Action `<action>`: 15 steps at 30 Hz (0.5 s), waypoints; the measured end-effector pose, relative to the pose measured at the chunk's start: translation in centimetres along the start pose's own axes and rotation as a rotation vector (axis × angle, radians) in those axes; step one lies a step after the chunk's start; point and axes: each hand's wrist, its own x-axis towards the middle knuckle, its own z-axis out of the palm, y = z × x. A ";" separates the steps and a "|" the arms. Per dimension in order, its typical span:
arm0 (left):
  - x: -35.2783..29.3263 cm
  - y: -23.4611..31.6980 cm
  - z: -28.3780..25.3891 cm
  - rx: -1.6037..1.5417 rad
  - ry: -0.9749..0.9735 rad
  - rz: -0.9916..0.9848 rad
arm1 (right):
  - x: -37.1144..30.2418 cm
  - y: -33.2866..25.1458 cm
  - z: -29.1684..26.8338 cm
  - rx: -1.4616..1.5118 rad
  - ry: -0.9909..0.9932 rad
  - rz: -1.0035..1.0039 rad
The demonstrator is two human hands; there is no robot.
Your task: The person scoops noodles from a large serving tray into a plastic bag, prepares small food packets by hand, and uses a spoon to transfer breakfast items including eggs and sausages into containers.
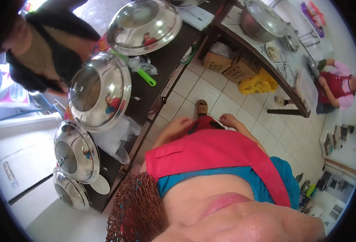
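My left hand (181,124) hangs beside the front of my red apron (202,147). Its fingers are loosely bent and I see nothing in them. On the other side of the apron my right hand (228,120) is lowered too, with loose fingers and no object visible in it. Nearest to the left hand is the dark counter (147,99), apart from it. Along this counter stand several round dishes with shiny domed lids, among them a large lid (119,90). A bright green handle (147,78) sticks out beside a crumpled clear plastic bag (143,64).
A person in dark clothing (53,52) stands across the counter. At the right, a table (285,86) bears a big metal pot (262,22), with cardboard boxes (218,60) and a yellow bag (258,82) beneath. Another person in a red apron (331,82) stands beyond it.
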 end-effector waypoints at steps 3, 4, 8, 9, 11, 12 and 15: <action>2.5 3.5 -3.1 0.268 0.466 0.321 | 3.1 -1.7 -2.4 0.076 0.072 -0.067; 2.9 5.3 -4.4 0.301 0.603 0.413 | 4.4 -1.3 -3.6 0.057 0.096 -0.153; 0.5 12.0 -6.5 0.143 1.126 0.285 | 7.9 2.0 -10.2 -0.039 0.053 -0.131; -0.2 13.0 -6.5 0.206 1.230 0.269 | 8.6 4.6 -11.6 -0.065 0.081 -0.150; -2.2 13.4 -6.3 0.324 1.384 0.099 | 9.8 8.4 -15.2 -0.003 0.066 0.004; -3.6 14.0 -5.2 0.295 1.419 -0.023 | 10.4 10.3 -17.1 -0.059 0.061 0.016; -6.7 11.8 -3.1 0.362 1.441 -0.377 | 11.6 14.8 -22.0 -0.257 0.061 0.026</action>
